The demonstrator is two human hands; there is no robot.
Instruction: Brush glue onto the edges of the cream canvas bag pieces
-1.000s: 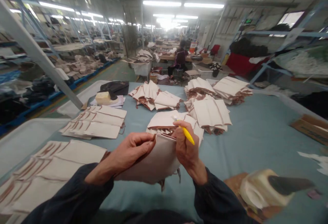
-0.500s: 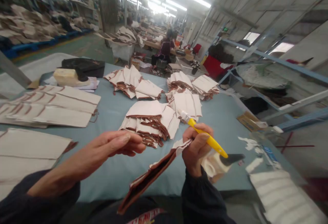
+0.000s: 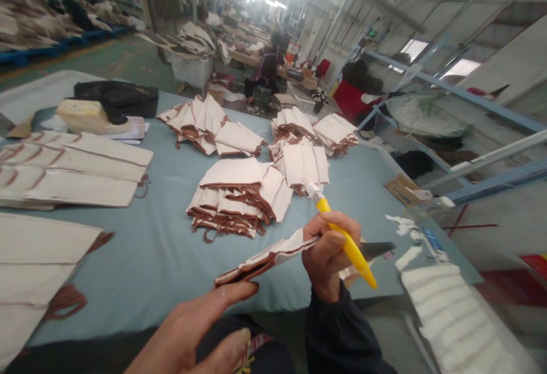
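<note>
My right hand (image 3: 325,254) is closed on a yellow-handled paintbrush (image 3: 351,251) and, in the same grip, on one end of a folded off-white fabric piece (image 3: 267,257) with brown edging. The brush's pale bristles point up and away from me. Outstretched to the left, the fabric piece hangs over the near part of the table. Below its free end is my left hand (image 3: 192,322), open, thumb apart and fingers extended; whether the fingertips touch the fabric I cannot tell. Just beyond lies a stack of similar brown-edged pieces (image 3: 231,173).
The table (image 3: 166,248) has a blue-green cover. More fabric stacks lie at the back, and larger panels (image 3: 85,183) lie on the left. A yellowish block (image 3: 83,116) stands behind them. White scraps (image 3: 408,257) and a striped cushioned pad (image 3: 440,305) are at right. A person (image 3: 269,66) sits farther back.
My left hand has come down and nearer to me, under the fabric's free end. That end has swung upward, so the piece lies flatter. The right hand keeps its grip; the view has shifted slightly.
</note>
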